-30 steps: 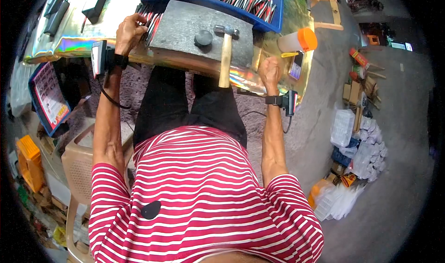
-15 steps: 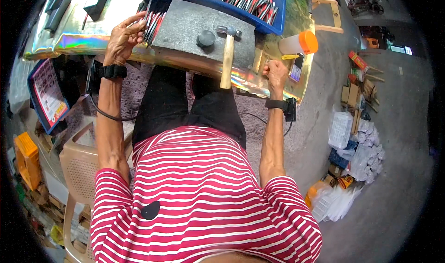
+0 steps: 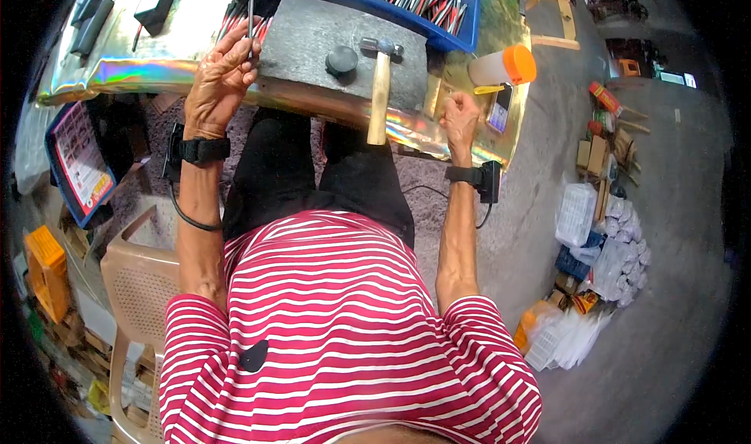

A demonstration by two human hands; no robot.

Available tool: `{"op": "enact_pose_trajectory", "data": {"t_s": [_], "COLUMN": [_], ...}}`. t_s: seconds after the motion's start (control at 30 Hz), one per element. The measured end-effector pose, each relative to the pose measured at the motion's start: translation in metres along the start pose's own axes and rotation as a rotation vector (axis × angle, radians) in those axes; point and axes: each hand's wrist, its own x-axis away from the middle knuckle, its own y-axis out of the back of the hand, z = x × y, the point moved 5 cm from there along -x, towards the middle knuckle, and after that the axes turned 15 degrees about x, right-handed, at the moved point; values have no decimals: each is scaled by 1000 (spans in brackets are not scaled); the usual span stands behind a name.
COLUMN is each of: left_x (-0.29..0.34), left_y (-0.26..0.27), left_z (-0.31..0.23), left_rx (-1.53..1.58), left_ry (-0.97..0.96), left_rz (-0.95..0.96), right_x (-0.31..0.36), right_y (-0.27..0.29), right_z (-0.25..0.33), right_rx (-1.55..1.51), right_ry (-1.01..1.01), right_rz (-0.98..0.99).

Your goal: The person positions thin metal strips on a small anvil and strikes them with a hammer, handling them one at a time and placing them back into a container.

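Pinched in the fingers of my left hand [image 3: 223, 75] is a thin dark-grey metal rod [image 3: 251, 12], pointing away from me beside the left edge of a grey metal block [image 3: 305, 33]. Behind that hand lies a pile of red, black and silver rods [image 3: 232, 20], partly covered by my fingers. On the block rest a hammer [image 3: 379, 92], its wooden handle hanging over the near edge, and a round black knob-like piece [image 3: 341, 60]. My right hand [image 3: 459, 119] is closed at the table's front edge, right of the block; whatever it may hold is hidden.
A blue tray [image 3: 469, 33] full of similar rods stands behind the block. Right of it are a translucent jar with an orange lid [image 3: 519, 64], a yellow strip [image 3: 489, 89] and a phone [image 3: 499, 109]. Black boxes [image 3: 159, 4] lie far left. A plastic chair [image 3: 141, 280] stands at left.
My left hand has moved right and slightly nearer, bringing the rod away from the pile toward the block's left side. My right hand has shifted only slightly and stays closed.
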Motion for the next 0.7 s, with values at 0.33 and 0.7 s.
{"op": "enact_pose_trajectory", "data": {"t_s": [0.33, 0.7], "left_x": [9, 12], "left_y": [-11, -53], "left_z": [6, 18], "left_rx": [-71, -361], "left_ry": [41, -7], "left_rz": [21, -40], "right_x": [9, 9], "right_y": [-26, -33], "right_z": [41, 63], "right_rx": [382, 829], "right_ry": [227, 639], "right_rz": [-5, 14]}}
